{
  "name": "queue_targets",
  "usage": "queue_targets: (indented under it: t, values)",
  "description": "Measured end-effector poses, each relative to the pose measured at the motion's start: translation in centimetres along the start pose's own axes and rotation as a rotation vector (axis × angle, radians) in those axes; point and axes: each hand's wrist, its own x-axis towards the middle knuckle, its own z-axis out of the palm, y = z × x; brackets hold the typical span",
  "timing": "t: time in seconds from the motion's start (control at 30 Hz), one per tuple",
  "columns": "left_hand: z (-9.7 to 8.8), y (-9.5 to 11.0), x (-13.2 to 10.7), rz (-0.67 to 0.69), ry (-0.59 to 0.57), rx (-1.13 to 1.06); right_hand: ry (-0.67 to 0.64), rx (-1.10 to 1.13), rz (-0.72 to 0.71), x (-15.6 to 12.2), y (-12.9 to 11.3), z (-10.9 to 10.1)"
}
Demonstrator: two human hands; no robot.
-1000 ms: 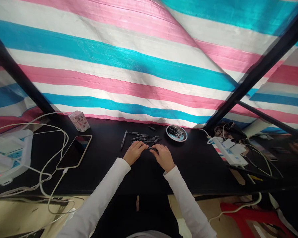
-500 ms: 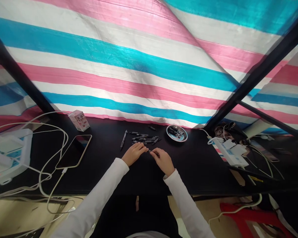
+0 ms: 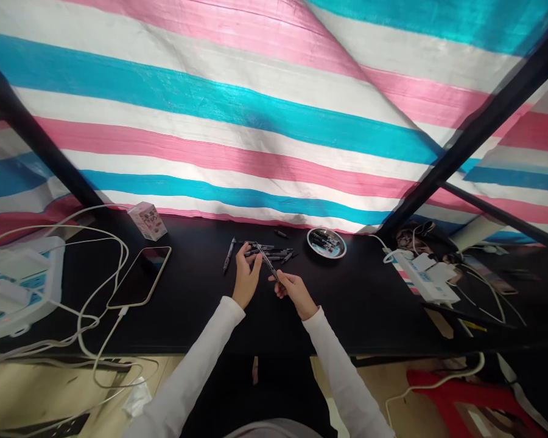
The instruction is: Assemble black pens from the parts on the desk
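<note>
My right hand [image 3: 295, 292] is closed around the lower end of a slim pen [image 3: 266, 260], which tilts up and to the left. My left hand [image 3: 247, 274] is beside the pen's upper end, its thumb and forefinger apart; whether it touches the pen is hard to see. Behind both hands lies a loose pile of dark pen parts [image 3: 281, 252], partly hidden by the fingers. Left of the pile a single pen [image 3: 229, 254] lies on the black table [image 3: 201, 316]. A small dark piece [image 3: 281, 233] sits beyond the pile.
A round bowl [image 3: 310, 244] holding more pen parts stands right of the pile. On the left are a phone [image 3: 141, 277], a small patterned box [image 3: 148, 221] and a power strip [image 3: 50, 286] with loose cables. Another power strip [image 3: 432, 283] lies at the right. Striped sheeting hangs behind.
The hands were close together, pinching at a small piece. My left hand has turned and opened upward, and my right hand now holds a long pen at a slant.
</note>
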Motion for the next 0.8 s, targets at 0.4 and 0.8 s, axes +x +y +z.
queue_targets:
  t: [0.4,0.8]
  values:
    - [4.2,1.3,4.8,-0.398,-0.324,-0.715,0.150,-0.379,-0.273,0.0,2.3,-3.0]
    - [4.4,1.8,4.6,-0.462,-0.279,-0.728,0.169,-0.409,-0.323,-0.2,2.4,-2.8]
